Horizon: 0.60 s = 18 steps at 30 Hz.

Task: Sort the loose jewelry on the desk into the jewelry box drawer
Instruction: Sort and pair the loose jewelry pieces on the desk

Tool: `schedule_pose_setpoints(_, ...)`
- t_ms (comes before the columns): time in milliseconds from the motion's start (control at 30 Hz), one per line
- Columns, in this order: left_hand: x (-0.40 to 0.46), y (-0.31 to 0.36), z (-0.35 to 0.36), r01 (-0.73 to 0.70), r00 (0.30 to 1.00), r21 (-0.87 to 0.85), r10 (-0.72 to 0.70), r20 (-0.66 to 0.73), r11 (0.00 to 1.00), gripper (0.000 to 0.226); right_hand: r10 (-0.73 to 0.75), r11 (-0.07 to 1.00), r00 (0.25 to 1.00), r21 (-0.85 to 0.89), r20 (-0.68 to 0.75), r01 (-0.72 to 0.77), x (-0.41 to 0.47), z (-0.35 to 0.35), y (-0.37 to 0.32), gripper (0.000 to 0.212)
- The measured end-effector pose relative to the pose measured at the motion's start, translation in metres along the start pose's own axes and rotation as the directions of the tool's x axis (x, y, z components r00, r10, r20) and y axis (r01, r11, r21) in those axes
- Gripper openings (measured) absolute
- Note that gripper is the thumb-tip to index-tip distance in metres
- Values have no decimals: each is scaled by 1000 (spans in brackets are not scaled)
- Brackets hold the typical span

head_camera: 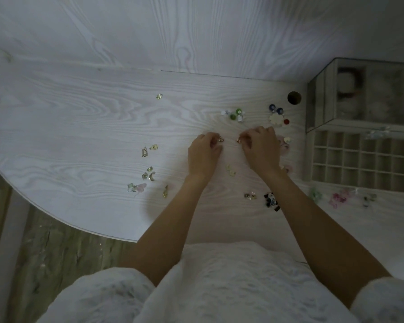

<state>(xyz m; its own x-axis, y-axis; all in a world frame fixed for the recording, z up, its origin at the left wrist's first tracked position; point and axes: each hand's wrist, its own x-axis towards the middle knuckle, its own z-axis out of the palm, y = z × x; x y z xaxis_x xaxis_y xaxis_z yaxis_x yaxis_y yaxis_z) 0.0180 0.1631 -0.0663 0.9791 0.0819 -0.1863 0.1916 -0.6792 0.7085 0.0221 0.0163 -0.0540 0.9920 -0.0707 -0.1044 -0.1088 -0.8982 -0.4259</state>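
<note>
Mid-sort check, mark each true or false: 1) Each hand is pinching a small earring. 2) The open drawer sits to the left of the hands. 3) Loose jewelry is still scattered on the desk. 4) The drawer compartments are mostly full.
1) True: the left hand and right hand each pinch a small earring.
2) False: the drawer is to the right.
3) True: pieces still lie across the desk.
4) False: the compartments look mostly empty.
</note>
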Motion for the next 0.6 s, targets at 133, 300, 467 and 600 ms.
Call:
schedule_pose_setpoints(133, 2, 5, 7, -30, 1000, -20, 29, -6, 999, 14, -71, 997, 997, -15, 33, 71, 0, 9, -12, 16)
schedule_pose_setpoints(300, 9, 14, 11, -76, 997, -5, 76, 23, 997, 15, -64, 997, 998, -34, 29, 65, -4, 9, -18, 13)
schedule_pose_setpoints(467, 8, 8, 9, -148, 982, 12, 146, 123, 989, 18, -6, 1000, 998, 5, 60, 5, -7, 4, -16, 25)
schedule_pose_setpoints(600, -4, -4, 1, -172, 982, -38, 175, 78, 984, 33, 9, 1000, 999, 13, 50, -10, -8, 3, -16, 26)
